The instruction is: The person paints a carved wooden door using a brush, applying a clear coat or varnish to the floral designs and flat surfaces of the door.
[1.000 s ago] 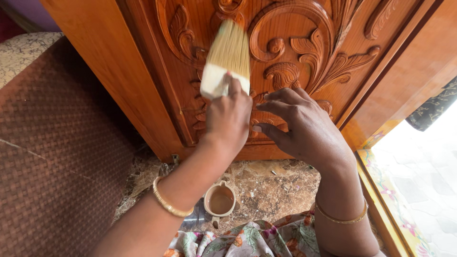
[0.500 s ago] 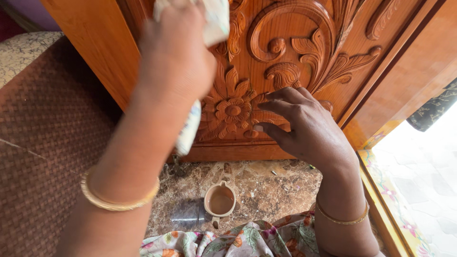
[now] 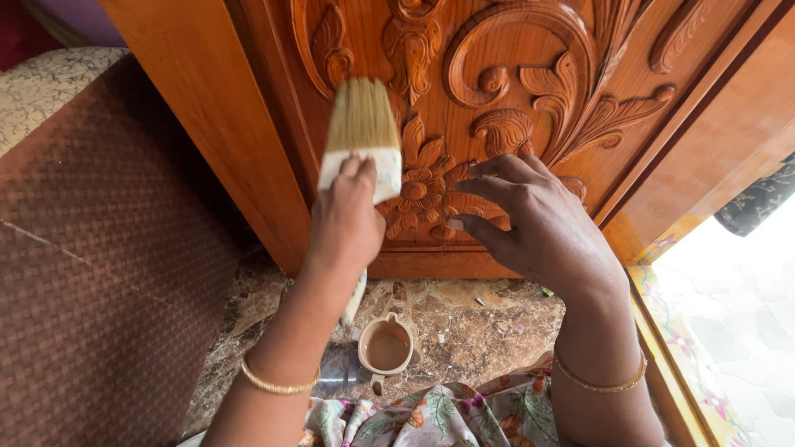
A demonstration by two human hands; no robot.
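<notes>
In the head view, the left hand [image 3: 346, 222] was closed around a wide paintbrush [image 3: 361, 141], fingers wrapped over its pale ferrule and the handle running down behind the wrist. The brush lay against the carved wooden door [image 3: 530, 108], on the panel just left of the carved flower [image 3: 422, 189]. Its long axis ran nearly vertical in the picture, tilted slightly; the tan bristles pointed up and away from the person, the handle tip down toward the small cup [image 3: 385, 346] of brownish liquid on the marble floor [image 3: 472, 319]. The right hand [image 3: 534, 219] rested spread, fingertips on the carving beside the flower, holding nothing. To do this stroke well, I judged, the bristles should stay lightly flexed and be worked into the carved grooves along the grain, so no liquid pools in the recesses.
</notes>
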